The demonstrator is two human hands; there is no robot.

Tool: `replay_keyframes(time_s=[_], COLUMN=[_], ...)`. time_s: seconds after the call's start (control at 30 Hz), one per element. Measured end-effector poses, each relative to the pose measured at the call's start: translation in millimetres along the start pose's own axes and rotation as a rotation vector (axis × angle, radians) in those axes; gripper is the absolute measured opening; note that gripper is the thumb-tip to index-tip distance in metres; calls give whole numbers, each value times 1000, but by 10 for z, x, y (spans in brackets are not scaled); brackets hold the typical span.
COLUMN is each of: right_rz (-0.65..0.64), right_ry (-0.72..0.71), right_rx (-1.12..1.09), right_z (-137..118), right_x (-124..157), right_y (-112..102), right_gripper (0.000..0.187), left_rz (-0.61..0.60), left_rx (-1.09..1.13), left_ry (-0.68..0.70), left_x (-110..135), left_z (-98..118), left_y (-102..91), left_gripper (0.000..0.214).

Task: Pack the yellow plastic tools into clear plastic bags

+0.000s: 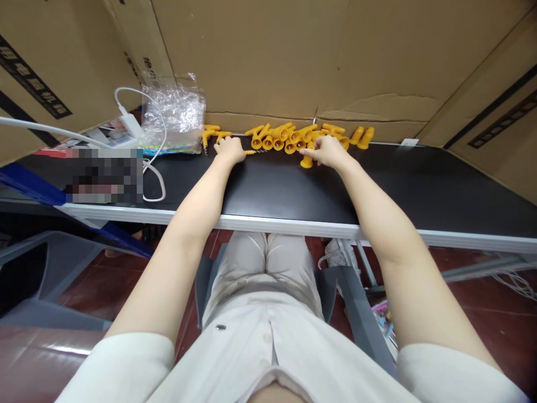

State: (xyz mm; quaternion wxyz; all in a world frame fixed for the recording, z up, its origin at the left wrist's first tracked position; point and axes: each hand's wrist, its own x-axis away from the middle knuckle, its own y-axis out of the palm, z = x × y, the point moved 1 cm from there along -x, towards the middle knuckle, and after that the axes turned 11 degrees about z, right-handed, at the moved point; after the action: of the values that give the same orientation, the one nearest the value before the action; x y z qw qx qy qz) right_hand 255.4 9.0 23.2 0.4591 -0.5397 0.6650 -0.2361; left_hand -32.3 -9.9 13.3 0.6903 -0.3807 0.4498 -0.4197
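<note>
My left hand [230, 149] is closed round a yellow corkscrew [250, 152] whose metal spiral points right, just above the black tabletop. Its handle is mostly hidden in my fingers. Pinched between the thumb and fingers of my right hand [328, 151] is a yellow plastic sleeve [307, 162], flared end downward. Behind and between the hands lies a row of yellow corkscrew parts [278, 144], several with round open ends facing me. Left of my left hand are loose corkscrews [206, 135] with bare spirals. Two yellow sleeves [366, 137] stand at the row's right end.
Cardboard panels [268, 61] wall in the back and sides of the black table [289, 196]. Clear plastic bags [174, 115] lie at the left, with a white cable [161, 184] beside them. A metal edge [289, 224] runs along the front.
</note>
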Motion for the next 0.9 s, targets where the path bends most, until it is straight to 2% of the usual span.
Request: replay_keyframes(time_s=[0.1, 0.2, 0.43, 0.63, 0.8, 0.9], right_rz=[3, -4, 0, 4, 100, 142], right_ry=[-54, -95, -145, -161, -339, -391], right_rx=[-92, -95, -115, -93, -12, 31], right_z=[1, 20, 87, 103, 85, 65], right_x=[1, -7, -52, -64, -61, -59], right_y=[157, 261, 399, 413, 367, 365], right_gripper=[35, 38, 28, 22, 32, 36], left_rz=[-64, -54, -30, -23, 7, 15], left_rx=[9, 11, 56, 124, 197, 243], left_ry=[-1, 5, 72, 138, 198, 221], left_x=[-17, -41, -82, 0, 23, 19], left_z=[-34, -50, -42, 80, 114, 122], left_y=[24, 54, 89, 20, 22, 34], left_gripper=[69, 73, 49, 45, 37, 33])
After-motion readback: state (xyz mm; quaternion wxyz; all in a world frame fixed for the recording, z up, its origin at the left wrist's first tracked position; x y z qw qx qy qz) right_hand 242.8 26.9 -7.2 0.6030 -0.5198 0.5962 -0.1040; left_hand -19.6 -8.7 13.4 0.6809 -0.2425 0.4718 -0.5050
